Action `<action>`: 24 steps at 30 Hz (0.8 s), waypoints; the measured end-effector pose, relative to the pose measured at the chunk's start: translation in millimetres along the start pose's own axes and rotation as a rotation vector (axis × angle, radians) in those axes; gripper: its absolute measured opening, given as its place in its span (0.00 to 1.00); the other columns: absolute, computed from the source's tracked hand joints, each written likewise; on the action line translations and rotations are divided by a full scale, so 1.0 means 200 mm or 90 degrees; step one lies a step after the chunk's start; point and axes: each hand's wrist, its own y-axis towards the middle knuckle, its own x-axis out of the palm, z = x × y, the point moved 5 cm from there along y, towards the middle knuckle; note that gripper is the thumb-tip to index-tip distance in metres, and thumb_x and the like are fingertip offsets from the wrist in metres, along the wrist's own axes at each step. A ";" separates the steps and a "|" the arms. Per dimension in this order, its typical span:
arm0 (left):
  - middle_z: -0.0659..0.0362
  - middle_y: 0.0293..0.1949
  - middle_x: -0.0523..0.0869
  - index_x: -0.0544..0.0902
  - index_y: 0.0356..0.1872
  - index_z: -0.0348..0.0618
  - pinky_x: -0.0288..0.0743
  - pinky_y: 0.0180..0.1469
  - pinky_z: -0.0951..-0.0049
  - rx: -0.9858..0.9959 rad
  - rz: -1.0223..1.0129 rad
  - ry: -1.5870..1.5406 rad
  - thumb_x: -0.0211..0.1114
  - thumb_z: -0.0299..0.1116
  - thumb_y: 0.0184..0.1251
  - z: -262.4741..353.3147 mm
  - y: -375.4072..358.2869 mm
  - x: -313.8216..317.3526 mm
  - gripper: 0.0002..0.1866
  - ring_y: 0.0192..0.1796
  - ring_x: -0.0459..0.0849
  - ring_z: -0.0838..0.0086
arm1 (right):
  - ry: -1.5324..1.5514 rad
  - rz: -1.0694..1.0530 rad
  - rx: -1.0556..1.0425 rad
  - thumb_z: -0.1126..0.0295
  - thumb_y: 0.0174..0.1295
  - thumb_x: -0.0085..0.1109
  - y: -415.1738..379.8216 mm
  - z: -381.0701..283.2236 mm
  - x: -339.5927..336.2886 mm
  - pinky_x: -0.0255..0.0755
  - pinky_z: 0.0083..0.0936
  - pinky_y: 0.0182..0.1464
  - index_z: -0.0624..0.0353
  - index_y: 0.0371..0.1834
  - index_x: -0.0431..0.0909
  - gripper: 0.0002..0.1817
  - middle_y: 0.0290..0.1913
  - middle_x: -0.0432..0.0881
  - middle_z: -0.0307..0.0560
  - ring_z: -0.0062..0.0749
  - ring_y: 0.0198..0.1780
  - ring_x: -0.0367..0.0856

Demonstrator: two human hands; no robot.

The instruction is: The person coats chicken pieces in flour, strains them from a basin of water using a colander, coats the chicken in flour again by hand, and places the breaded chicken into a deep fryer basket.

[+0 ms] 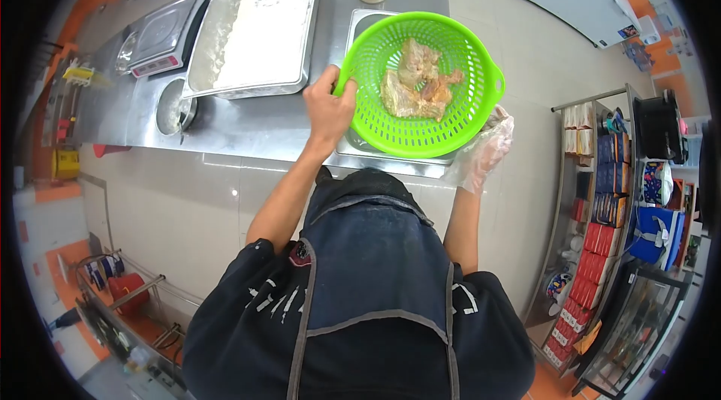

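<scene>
Left hand (328, 111) clamps a green plastic colander (413, 149) by its rim; apart, gloved right hand (488, 146), closure unclear, braces opposite, likely steadying light, stiff plastic under slippery meat (417, 86).

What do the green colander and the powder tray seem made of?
The green colander looks like glossy moulded plastic: one even bright colour, with slots. The powder tray is probably satin stainless steel, judging by its silvery walls and bright rim.

One colander (409, 146), one tray (206, 32), perhaps three meat pieces (417, 84)
</scene>
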 end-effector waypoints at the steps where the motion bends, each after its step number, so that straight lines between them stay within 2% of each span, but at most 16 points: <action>1: 0.54 0.11 0.64 0.65 0.16 0.34 0.57 0.18 0.72 0.016 -0.011 0.013 0.57 0.22 0.47 0.03 0.00 0.01 0.09 0.14 0.61 0.77 | 0.019 0.004 0.009 0.60 0.67 0.37 0.02 -0.01 0.00 0.67 0.15 0.32 0.63 0.43 0.71 0.17 0.30 0.75 0.40 0.19 0.30 0.72; 3: 0.54 0.11 0.64 0.65 0.16 0.35 0.56 0.17 0.72 0.047 -0.034 0.037 0.57 0.22 0.47 0.11 0.00 0.02 0.09 0.14 0.61 0.78 | 0.054 0.014 0.027 0.60 0.67 0.36 0.06 -0.03 -0.02 0.68 0.17 0.34 0.64 0.43 0.70 0.18 0.32 0.76 0.42 0.21 0.32 0.73; 6: 0.53 0.11 0.63 0.63 0.16 0.35 0.56 0.17 0.71 0.055 0.003 -0.038 0.57 0.23 0.46 0.14 0.00 -0.02 0.10 0.14 0.61 0.76 | 0.061 0.021 0.015 0.60 0.68 0.34 0.05 -0.07 -0.04 0.70 0.20 0.38 0.65 0.43 0.70 0.19 0.35 0.76 0.44 0.24 0.34 0.74; 9: 0.53 0.11 0.63 0.63 0.16 0.34 0.56 0.17 0.70 -0.028 -0.028 -0.014 0.57 0.23 0.45 0.08 0.00 -0.02 0.11 0.14 0.59 0.75 | -0.036 -0.029 0.029 0.60 0.67 0.37 0.01 -0.12 0.00 0.71 0.22 0.42 0.67 0.46 0.67 0.19 0.40 0.74 0.47 0.27 0.39 0.74; 12: 0.59 0.12 0.63 0.66 0.17 0.36 0.55 0.19 0.75 -0.047 -0.073 0.006 0.59 0.24 0.48 0.07 -0.01 0.02 0.09 0.17 0.59 0.82 | -0.005 -0.010 0.067 0.59 0.67 0.35 0.04 -0.05 -0.02 0.70 0.23 0.44 0.66 0.48 0.66 0.20 0.41 0.73 0.47 0.27 0.41 0.73; 13: 0.59 0.12 0.63 0.66 0.17 0.36 0.54 0.19 0.74 0.006 -0.060 0.012 0.58 0.25 0.48 0.12 -0.02 0.02 0.10 0.18 0.59 0.83 | 0.040 -0.006 0.082 0.58 0.68 0.33 0.04 -0.06 -0.02 0.69 0.23 0.45 0.66 0.48 0.66 0.20 0.42 0.73 0.47 0.27 0.42 0.73; 15: 0.59 0.12 0.63 0.66 0.17 0.36 0.54 0.19 0.74 0.001 -0.041 0.013 0.59 0.25 0.47 0.13 -0.01 -0.02 0.10 0.17 0.59 0.83 | 0.122 0.007 0.111 0.57 0.69 0.27 0.02 -0.06 -0.03 0.68 0.24 0.47 0.65 0.48 0.66 0.22 0.43 0.73 0.48 0.28 0.43 0.72; 16: 0.58 0.12 0.63 0.66 0.17 0.36 0.54 0.19 0.74 -0.003 -0.035 0.013 0.59 0.25 0.47 0.12 0.00 -0.03 0.10 0.17 0.59 0.83 | 0.104 0.003 0.107 0.56 0.69 0.28 0.01 -0.06 -0.04 0.68 0.24 0.48 0.65 0.48 0.66 0.22 0.43 0.73 0.47 0.28 0.44 0.72; 19: 0.53 0.10 0.62 0.65 0.16 0.34 0.57 0.18 0.69 -0.053 -0.031 -0.053 0.56 0.24 0.46 0.04 0.05 0.01 0.09 0.14 0.60 0.77 | 0.091 0.005 0.103 0.54 0.68 0.30 -0.01 -0.07 -0.04 0.68 0.24 0.48 0.65 0.49 0.65 0.24 0.43 0.72 0.46 0.28 0.45 0.72; 21: 0.53 0.11 0.63 0.65 0.15 0.34 0.58 0.18 0.70 -0.092 -0.067 -0.059 0.57 0.25 0.45 0.03 0.04 0.06 0.10 0.14 0.60 0.76 | 0.122 0.008 0.137 0.53 0.68 0.31 0.01 -0.02 -0.04 0.68 0.24 0.48 0.65 0.50 0.64 0.25 0.44 0.72 0.47 0.29 0.45 0.71; 22: 0.52 0.11 0.63 0.65 0.15 0.34 0.58 0.18 0.70 -0.111 -0.081 -0.061 0.57 0.25 0.45 0.03 0.04 0.09 0.10 0.14 0.60 0.76 | 0.085 0.009 0.134 0.55 0.67 0.30 0.04 0.01 -0.06 0.67 0.29 0.50 0.68 0.53 0.61 0.25 0.46 0.70 0.53 0.35 0.47 0.71; 24: 0.53 0.11 0.65 0.65 0.15 0.34 0.59 0.19 0.71 -0.046 -0.081 0.002 0.57 0.25 0.46 0.06 0.04 0.09 0.10 0.15 0.61 0.77 | 0.007 0.006 0.134 0.59 0.66 0.29 0.07 0.06 -0.12 0.63 0.37 0.53 0.73 0.57 0.57 0.26 0.51 0.67 0.63 0.47 0.51 0.69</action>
